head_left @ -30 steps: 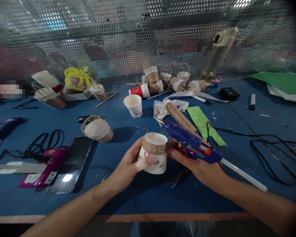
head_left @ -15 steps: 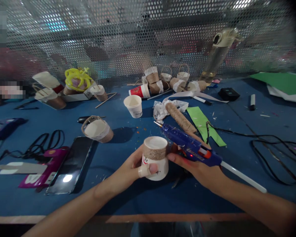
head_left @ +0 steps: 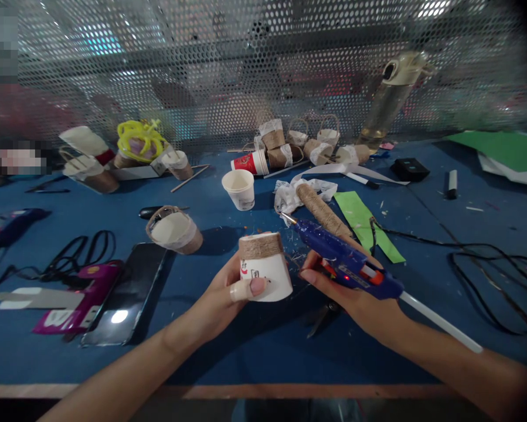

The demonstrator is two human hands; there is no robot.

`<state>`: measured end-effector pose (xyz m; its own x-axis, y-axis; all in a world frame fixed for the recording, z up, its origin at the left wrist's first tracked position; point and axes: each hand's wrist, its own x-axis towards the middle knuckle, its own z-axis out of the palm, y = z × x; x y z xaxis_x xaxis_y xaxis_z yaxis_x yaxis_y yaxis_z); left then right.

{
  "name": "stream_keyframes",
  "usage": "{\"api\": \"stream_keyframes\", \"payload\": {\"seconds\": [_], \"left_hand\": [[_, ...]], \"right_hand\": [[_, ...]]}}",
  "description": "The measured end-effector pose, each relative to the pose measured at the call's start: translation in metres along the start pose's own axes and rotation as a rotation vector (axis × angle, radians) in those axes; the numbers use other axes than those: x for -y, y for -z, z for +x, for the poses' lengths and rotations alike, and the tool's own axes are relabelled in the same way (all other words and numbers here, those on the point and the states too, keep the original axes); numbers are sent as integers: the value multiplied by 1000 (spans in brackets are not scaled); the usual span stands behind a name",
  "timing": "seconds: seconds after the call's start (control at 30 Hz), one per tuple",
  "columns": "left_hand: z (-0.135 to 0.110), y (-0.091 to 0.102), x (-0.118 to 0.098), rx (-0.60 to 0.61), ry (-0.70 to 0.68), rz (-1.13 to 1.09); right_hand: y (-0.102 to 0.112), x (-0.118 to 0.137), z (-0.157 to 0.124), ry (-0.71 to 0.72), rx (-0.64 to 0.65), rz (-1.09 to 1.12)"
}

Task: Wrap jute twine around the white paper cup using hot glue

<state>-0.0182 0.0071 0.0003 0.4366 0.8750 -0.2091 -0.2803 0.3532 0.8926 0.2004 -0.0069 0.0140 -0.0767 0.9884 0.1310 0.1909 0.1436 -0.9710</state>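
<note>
My left hand (head_left: 223, 299) is closed around a white paper cup (head_left: 269, 280), its thumb with a pale bandage pressed on the side. Brown twine (head_left: 259, 246) is wound in a band round the cup's upper end. The cup is tilted. Closed in my right hand (head_left: 340, 296) is a blue hot glue gun (head_left: 333, 249), with its nozzle pointing forward and left and a white glue stick (head_left: 441, 322) out of its back. Thumb and forefinger of this hand pinch together near the cup, apart from it; a thin strand seems to be there.
Ahead lie a twine roll (head_left: 322, 208), white lace (head_left: 285, 196) and a green paper strip (head_left: 369, 225). A white cup (head_left: 239, 190) and a twine basket (head_left: 177, 231) stand left of them. A phone (head_left: 129, 293) lies left, scissors (head_left: 322, 319) below my right hand, a cable (head_left: 461, 243) right.
My left hand has tipped the cup and moved it slightly left, away from my right hand. The glue gun has shifted a little right and down.
</note>
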Motion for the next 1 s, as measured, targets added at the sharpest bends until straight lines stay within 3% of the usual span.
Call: {"api": "stream_keyframes", "payload": {"seconds": [0.37, 0.77, 1.0], "left_hand": [[-3, 5, -2, 74, 26, -38], [-1, 5, -7, 54, 6, -87], [-2, 5, -13, 53, -45, -155]], "right_hand": [[1, -4, 0, 34, 4, 36], [12, -12, -5, 147, 38, -129], [14, -13, -5, 212, 145, 24]]}}
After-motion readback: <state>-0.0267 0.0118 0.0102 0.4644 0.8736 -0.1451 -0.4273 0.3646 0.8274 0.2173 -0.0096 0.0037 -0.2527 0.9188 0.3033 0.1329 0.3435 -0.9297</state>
